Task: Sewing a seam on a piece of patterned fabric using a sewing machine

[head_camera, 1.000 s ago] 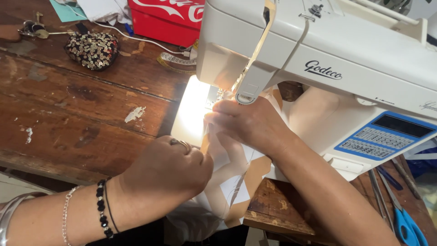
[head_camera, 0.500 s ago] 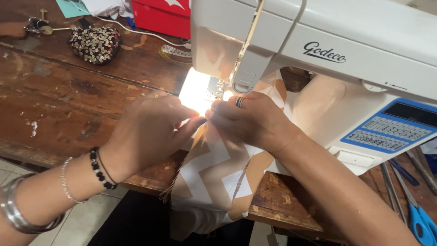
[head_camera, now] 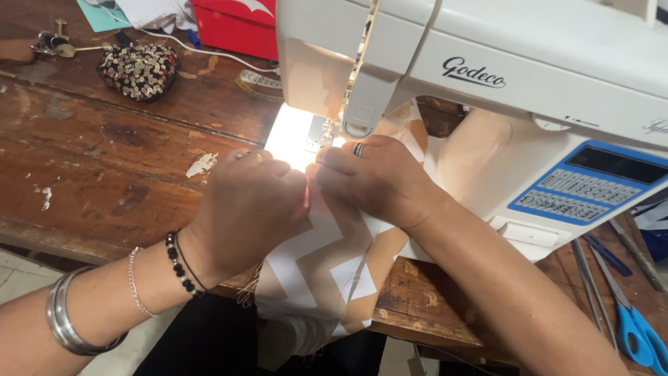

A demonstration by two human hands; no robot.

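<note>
The white sewing machine fills the far right of the worn wooden bench, its lamp lighting the needle area, and the tan-and-white zigzag fabric runs from under it over the near edge. Left hand and right hand meet, fingers curled, pinching the fabric flat before the needle, while a sequinned pincushion sits toward the far left corner
</note>
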